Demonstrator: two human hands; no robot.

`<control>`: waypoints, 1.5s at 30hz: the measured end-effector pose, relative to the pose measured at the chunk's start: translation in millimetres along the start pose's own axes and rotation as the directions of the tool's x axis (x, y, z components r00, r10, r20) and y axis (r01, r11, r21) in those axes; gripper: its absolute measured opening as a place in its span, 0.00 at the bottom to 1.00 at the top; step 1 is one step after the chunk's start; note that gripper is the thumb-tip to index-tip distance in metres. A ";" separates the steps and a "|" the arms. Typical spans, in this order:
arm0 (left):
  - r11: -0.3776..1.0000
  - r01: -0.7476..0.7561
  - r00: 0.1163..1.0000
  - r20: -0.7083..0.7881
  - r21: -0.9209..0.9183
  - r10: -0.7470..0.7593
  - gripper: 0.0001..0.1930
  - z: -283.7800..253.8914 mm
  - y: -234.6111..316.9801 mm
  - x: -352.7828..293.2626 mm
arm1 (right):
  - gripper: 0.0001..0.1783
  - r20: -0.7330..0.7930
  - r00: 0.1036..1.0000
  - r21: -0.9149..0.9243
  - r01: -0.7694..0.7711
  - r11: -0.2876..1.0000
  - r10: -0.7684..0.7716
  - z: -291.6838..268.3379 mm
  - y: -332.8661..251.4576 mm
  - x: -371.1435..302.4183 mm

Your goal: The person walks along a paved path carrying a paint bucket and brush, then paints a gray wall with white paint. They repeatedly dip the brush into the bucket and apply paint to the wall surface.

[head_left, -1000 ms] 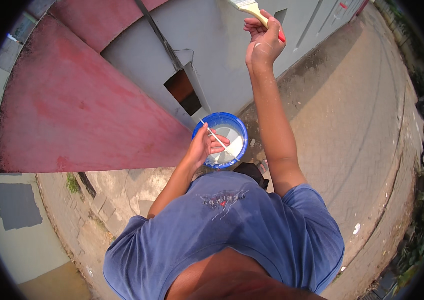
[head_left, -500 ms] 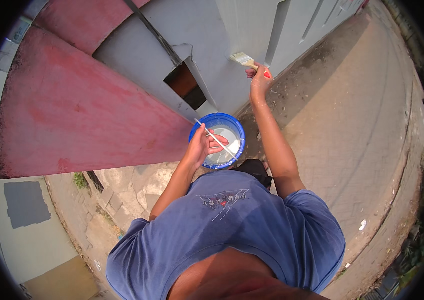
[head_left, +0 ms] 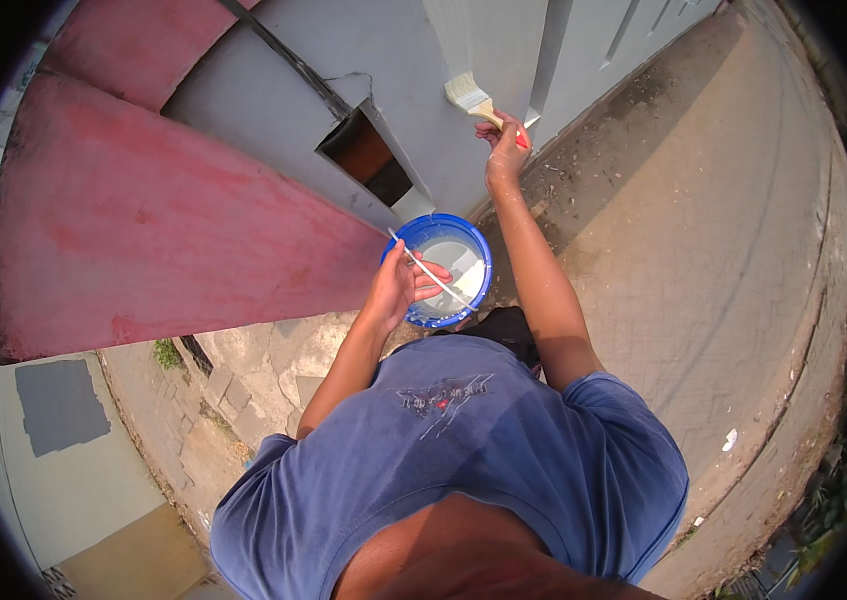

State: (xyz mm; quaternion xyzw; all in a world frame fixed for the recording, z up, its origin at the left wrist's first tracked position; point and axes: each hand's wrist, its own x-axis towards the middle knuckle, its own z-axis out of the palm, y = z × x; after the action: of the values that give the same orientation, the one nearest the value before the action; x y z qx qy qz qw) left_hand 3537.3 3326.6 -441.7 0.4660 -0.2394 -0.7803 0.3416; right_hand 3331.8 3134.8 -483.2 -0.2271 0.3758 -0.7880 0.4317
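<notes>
My right hand [head_left: 506, 155] is closed round the handle of a flat paintbrush [head_left: 471, 97], a pale wooden one with a red end. Its wide whitish bristles lie at the grey-white wall [head_left: 492, 40], pointing up and away from me. Close in front of my body, a blue bucket [head_left: 487, 262] holds white paint [head_left: 464, 262]. A thin white bucket handle [head_left: 432, 273] crosses over its opening. That handle rests on my left hand [head_left: 397, 292], whose fingers are partly curled under it above the paint. White specks of paint dot my right hand and wrist.
A pink-red painted slab [head_left: 164, 230] juts out on the left, its tip near the bucket. Beyond the bucket, the wall has a rectangular opening [head_left: 369, 155] with a dark pipe [head_left: 289, 55] leading to it. Paved ground [head_left: 684, 270] stretches right; broken paving [head_left: 254, 380] lies lower left.
The brush and my right hand have moved up and slightly left along the wall, and the bristles now point more upward. The bucket has risen slightly in view, with my left hand still at its handle.
</notes>
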 end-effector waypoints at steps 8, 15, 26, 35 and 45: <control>1.000 -0.002 1.000 0.025 0.028 0.002 0.25 3.4 -2.8 -1.8 | 0.18 0.069 0.993 -0.120 0.100 0.988 -0.092 17.4 -35.3 19.6; 0.999 0.007 1.000 0.007 0.034 -0.008 0.24 3.4 -7.1 -2.9 | 0.19 0.255 0.909 0.270 0.261 0.927 -0.330 67.2 -83.1 52.6; 0.999 0.021 1.000 -0.010 0.045 -0.020 0.24 -2.7 -9.9 -4.8 | 0.17 -0.015 0.999 -0.244 0.036 0.969 -0.041 -12.7 -9.0 44.9; 0.999 0.012 1.000 -0.002 0.047 -0.012 0.24 3.3 -9.0 -7.0 | 0.25 0.165 0.912 0.315 0.313 0.896 -0.376 134.0 -147.7 95.0; 0.998 0.042 0.999 -0.019 0.043 -0.041 0.25 -1.2 -14.3 -7.1 | 0.16 -0.146 0.988 -0.259 -0.088 0.962 0.051 -43.3 25.8 25.9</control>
State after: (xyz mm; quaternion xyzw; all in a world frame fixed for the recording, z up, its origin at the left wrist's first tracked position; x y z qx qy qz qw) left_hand 3536.2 3341.3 -448.1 0.4850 -0.2435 -0.7777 0.3173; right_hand 3301.9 3121.1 -529.3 -0.2143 0.5142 -0.7288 0.3981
